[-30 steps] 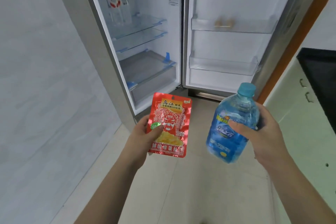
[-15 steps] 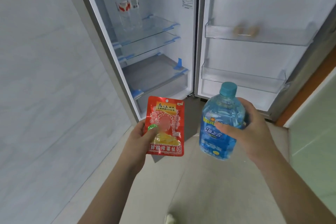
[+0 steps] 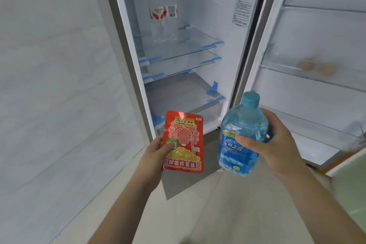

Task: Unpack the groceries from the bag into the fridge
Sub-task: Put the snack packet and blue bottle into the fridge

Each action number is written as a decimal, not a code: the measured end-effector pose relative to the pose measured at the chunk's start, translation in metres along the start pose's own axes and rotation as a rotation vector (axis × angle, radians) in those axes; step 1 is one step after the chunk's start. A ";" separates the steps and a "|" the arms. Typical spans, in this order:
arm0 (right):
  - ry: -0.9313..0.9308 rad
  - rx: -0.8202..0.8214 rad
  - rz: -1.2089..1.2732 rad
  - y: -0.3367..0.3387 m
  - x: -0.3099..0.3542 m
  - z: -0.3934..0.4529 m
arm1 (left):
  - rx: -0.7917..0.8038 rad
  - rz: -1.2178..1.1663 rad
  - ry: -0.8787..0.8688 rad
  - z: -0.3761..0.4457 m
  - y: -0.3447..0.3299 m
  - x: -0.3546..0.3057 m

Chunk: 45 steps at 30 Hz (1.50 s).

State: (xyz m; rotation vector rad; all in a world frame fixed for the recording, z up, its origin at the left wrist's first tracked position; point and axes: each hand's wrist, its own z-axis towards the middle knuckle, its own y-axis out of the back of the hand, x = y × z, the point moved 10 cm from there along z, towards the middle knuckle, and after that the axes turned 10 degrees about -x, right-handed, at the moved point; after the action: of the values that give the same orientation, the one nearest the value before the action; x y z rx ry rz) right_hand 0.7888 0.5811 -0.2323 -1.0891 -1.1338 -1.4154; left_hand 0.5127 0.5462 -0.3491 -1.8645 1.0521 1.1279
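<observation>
My left hand [image 3: 156, 154] pinches a red snack packet [image 3: 183, 140] by its left edge, thumb on the front. My right hand [image 3: 277, 142] grips a blue drink bottle [image 3: 240, 138] with a teal cap, held tilted. Both are held low in front of the open fridge [image 3: 198, 16]. Its glass shelves [image 3: 184, 45] sit one above another. Two clear water bottles [image 3: 163, 14] stand at the back of the upper shelf. The grocery bag is not in view.
The open fridge door [image 3: 316, 31] stands at the right, with door racks; two round pale items [image 3: 316, 67] lie in one rack. A grey tiled wall [image 3: 49, 85] runs along the left. A drawer [image 3: 186, 103] sits below the shelves. The floor is beige tile.
The view has moved closer to the fridge and turned left. Both hands with the packet and the bottle have come nearer to the fridge opening.
</observation>
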 end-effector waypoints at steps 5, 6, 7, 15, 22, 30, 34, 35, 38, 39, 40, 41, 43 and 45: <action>0.002 0.000 -0.008 -0.036 -0.003 0.053 | 0.009 -0.025 0.052 0.061 0.002 -0.012; 0.006 0.001 -0.012 -0.042 -0.005 0.062 | 0.008 -0.031 0.066 0.072 0.002 -0.013; 0.006 0.001 -0.012 -0.048 -0.006 0.070 | 0.007 -0.038 0.078 0.082 0.002 -0.014; -0.033 0.030 -0.035 -0.073 -0.030 0.151 | -0.041 -0.124 0.116 0.154 -0.015 -0.018; -0.055 0.146 -0.069 -0.102 -0.081 0.240 | -0.169 -0.203 0.183 0.232 -0.039 0.007; -0.032 0.307 -0.091 -0.119 -0.101 0.321 | -0.329 -0.182 0.257 0.300 -0.064 0.033; -0.029 0.358 -0.128 -0.124 -0.117 0.339 | -0.418 -0.085 0.236 0.329 -0.059 0.040; -0.044 0.369 -0.136 -0.124 -0.122 0.342 | -0.434 -0.052 0.233 0.334 -0.058 0.041; -0.068 0.379 -0.161 -0.126 -0.132 0.345 | -0.507 0.023 0.250 0.350 -0.050 0.046; -0.065 0.383 -0.170 -0.127 -0.133 0.346 | -0.521 0.048 0.246 0.356 -0.048 0.046; -0.061 0.386 -0.178 -0.128 -0.134 0.346 | -0.533 0.071 0.233 0.363 -0.046 0.046; -0.060 0.387 -0.186 -0.129 -0.134 0.346 | -0.538 0.096 0.215 0.368 -0.045 0.045; -0.069 0.387 -0.185 -0.130 -0.131 0.346 | -0.543 0.141 0.198 0.378 -0.046 0.043; -0.057 0.387 -0.188 -0.133 -0.125 0.347 | -0.570 0.178 0.205 0.382 -0.046 0.041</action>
State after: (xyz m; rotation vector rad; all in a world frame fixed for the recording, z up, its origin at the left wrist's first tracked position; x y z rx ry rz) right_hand 0.6940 0.9530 -0.3128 -0.7675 -1.5094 -1.2409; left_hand 0.4355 0.8841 -0.5211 -2.4070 1.1023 1.4786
